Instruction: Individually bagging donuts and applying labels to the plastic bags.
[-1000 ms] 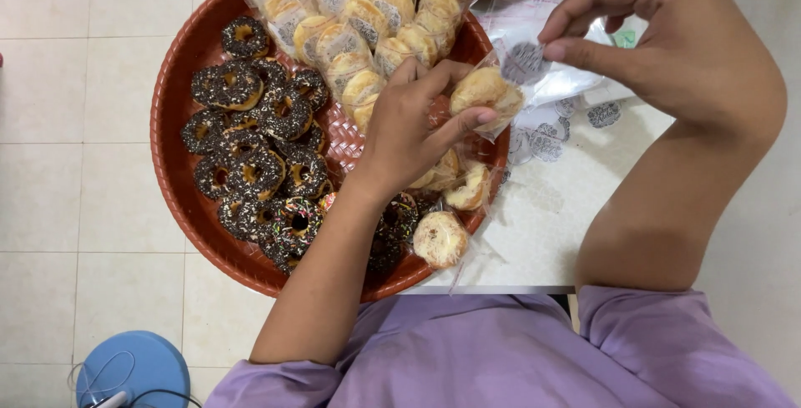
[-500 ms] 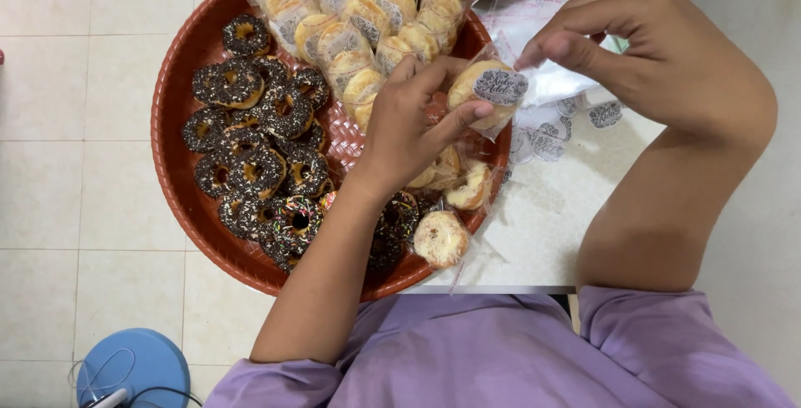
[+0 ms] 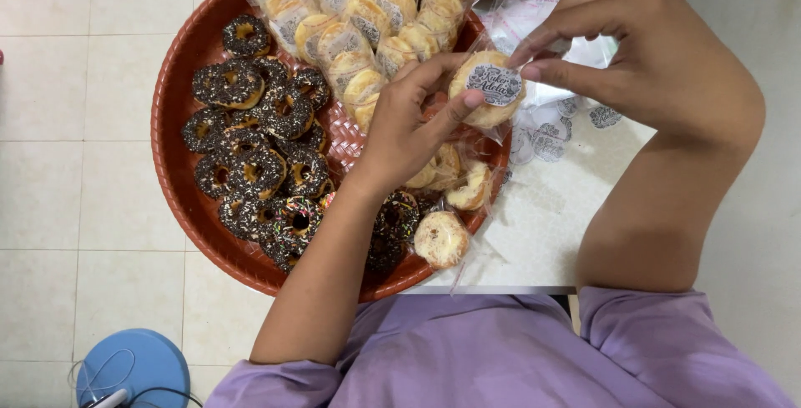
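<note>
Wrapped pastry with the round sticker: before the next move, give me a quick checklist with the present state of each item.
1. Left hand grips the wrapped pastry: ok.
2. Sticker lies flat on the wrapper: cannot tell.
3. Right hand fingers touch the wrapper edge: ok.
4. Red tray sits fully on the table: not ok, it overhangs the edge.
5. Spare stickers close by on the table: ok.

Glossy clear plastic wrap on pastry (image 3: 486, 91), woven red plastic tray (image 3: 179, 199), matt white table (image 3: 551, 233)
</note>
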